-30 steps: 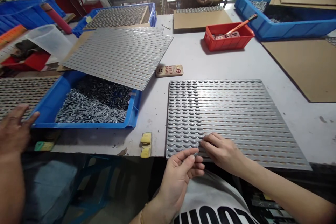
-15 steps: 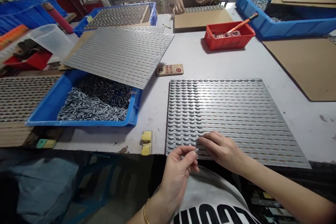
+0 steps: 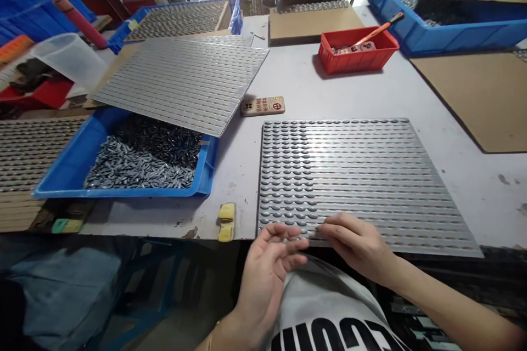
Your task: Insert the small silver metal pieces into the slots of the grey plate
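Two hands at one grooved gray plate (image 3: 370,181), flat on the table (image 3: 296,85) right in front of the person. Left hand (image 3: 267,260): palm up beside the plate's front left corner, fingers loosely curled and partly spread; can't tell if anything sits in the palm. Right hand (image 3: 358,244): fingertips drawn together on the plate's front edge, can't tell if a piece is between them.

Plate's long axis runs left-right, grooves likewise. Gray spindle-shaped pieces (image 3: 289,216) fill about four columns at its left end, plus one row along the far edge; too many for an exact count. Their tips point left and right, along the grooves.

Two yellow blocks (image 3: 226,222) at the table's front edge, left of the plate. One tan slab with red characters (image 3: 263,105) just past its far left corner. One near blue bin (image 3: 123,192) to the left holds a heap of loose pieces; another grooved sheet (image 3: 185,77) covers its rear part. One red box (image 3: 356,60) beyond the plate has one orange-handled tool (image 3: 376,30) leaning out. One co-worker across the table, two hands over a brown board (image 3: 313,27).
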Tool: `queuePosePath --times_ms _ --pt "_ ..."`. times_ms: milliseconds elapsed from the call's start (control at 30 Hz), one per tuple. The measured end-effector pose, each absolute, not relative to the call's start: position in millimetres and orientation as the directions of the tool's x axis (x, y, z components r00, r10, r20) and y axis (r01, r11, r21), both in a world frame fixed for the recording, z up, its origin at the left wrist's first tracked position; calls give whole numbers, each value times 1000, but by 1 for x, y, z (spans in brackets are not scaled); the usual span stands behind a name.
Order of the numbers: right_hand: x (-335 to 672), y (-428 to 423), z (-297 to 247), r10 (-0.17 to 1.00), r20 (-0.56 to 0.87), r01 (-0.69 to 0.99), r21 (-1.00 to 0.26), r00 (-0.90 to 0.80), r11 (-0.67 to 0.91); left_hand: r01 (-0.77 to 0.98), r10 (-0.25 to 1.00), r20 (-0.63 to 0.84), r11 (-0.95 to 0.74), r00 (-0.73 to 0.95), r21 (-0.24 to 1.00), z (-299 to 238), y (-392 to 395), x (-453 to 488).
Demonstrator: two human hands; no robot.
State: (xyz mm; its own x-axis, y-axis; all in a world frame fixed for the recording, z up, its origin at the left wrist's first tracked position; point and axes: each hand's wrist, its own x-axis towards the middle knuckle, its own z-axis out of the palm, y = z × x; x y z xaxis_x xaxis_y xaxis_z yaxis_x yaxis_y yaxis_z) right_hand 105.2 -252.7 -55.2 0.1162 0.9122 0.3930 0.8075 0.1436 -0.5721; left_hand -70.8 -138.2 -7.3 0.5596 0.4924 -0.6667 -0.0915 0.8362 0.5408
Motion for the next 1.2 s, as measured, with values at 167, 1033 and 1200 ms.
queuePosePath --times_ms 167,1033,1200 --pt "106 -247 -70 927 373 904 -406 34 130 -84 468 -706 859 532 505 -4 -135 -77" --pt "74 -231 -14 956 282 862 -461 -81 209 -113 328 -591 922 737 371 -8 -157 -59" --pt "98 -255 -11 965 250 744 -659 79 110 -2 291 -648 913 704 408 -1 -147 -72"
